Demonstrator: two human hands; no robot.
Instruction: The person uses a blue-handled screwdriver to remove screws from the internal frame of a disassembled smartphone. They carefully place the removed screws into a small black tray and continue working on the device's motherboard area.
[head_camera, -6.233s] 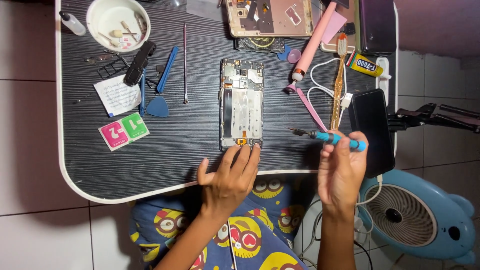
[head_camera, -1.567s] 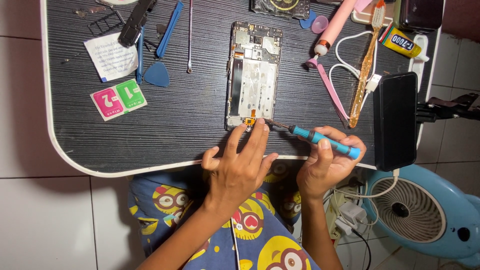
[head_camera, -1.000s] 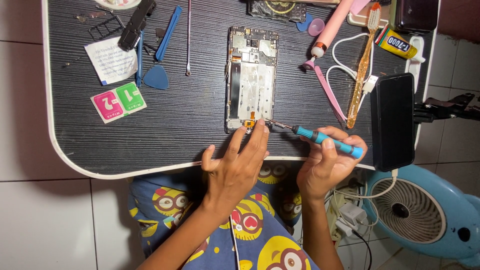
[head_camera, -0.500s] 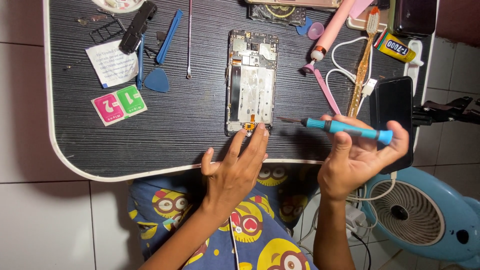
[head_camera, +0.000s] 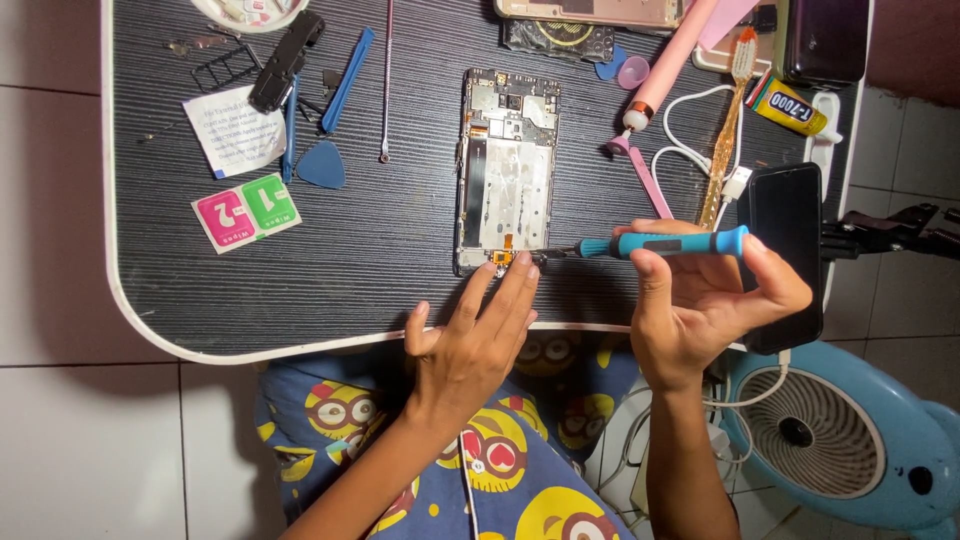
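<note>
Hands: right (head_camera: 700, 300) grips blue screwdriver (head_camera: 665, 244); left (head_camera: 475, 335), open, steadies phone frame (head_camera: 507, 170).

An opened phone frame (head_camera: 507, 170), back cover off with silvery metal plate and circuit boards bared, lies flat and lengthwise mid-table, a small orange flex connector at its near end. A blue-handled precision screwdriver (head_camera: 660, 244) lies level, its thin tip at the frame's near right corner.

Right hand (head_camera: 705, 300), blue screwdriver (head_camera: 665, 244), seemingly at opened phone (head_camera: 507, 170).
</note>
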